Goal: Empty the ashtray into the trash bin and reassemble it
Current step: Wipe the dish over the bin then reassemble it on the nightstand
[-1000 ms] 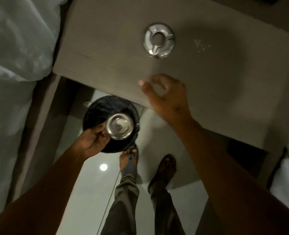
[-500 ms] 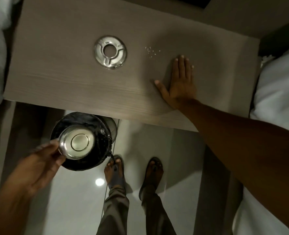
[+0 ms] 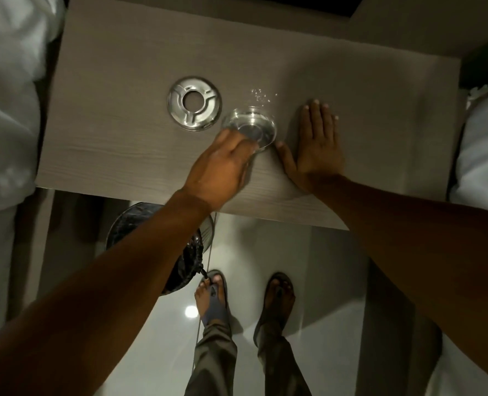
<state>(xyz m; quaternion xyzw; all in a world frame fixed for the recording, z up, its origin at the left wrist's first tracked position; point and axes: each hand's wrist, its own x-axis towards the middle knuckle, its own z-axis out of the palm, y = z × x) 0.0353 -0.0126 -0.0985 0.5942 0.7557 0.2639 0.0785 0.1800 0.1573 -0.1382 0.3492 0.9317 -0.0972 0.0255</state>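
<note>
My left hand [image 3: 221,170] grips the steel ashtray bowl [image 3: 251,127] by its near rim, over the wooden table [image 3: 117,144]. The bowl is blurred; whether it touches the table cannot be told. The ashtray's ring-shaped steel lid [image 3: 194,103] lies flat on the table, just left of the bowl. My right hand [image 3: 315,144] rests flat on the table with its fingers spread, right beside the bowl. The trash bin [image 3: 139,224], lined with a black bag, stands on the floor under the table's near edge, partly hidden by my left forearm.
A few white crumbs [image 3: 261,95] lie on the table behind the bowl. White bedding [image 3: 5,95] flanks the table on the left, and more [image 3: 483,144] on the right. My sandalled feet [image 3: 245,298] stand on the glossy tiled floor beside the bin.
My left hand has carried the ashtray bowl up from over the trash bin to the table, between the lid and my right hand. My right hand has stayed flat on the table.
</note>
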